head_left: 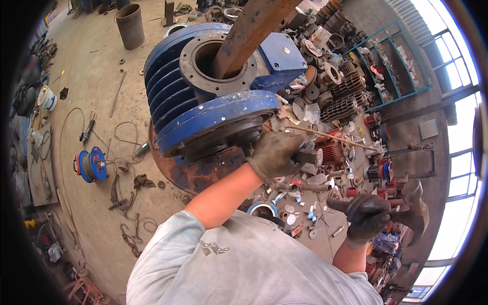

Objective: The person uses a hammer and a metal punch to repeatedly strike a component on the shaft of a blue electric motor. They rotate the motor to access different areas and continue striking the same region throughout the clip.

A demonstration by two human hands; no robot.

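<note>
A big blue finned motor housing (203,96) stands on a rusty round plate (195,170), with a rusty steel beam (251,28) passing through its bore. My left hand (277,152), in a dark work glove, grips a short metal chisel (310,155) held against the housing's lower flange. My right hand (368,218), also gloved, holds a hammer (412,211) by its dark handle, raised to the right and apart from the chisel.
Motor parts, finned casings (343,96) and small fittings litter the floor at right, beside a blue shelf rack (394,61). A blue cable reel (91,163), loose wires and a metal drum (130,24) sit on the concrete at left. A thin rod (330,137) lies behind my left hand.
</note>
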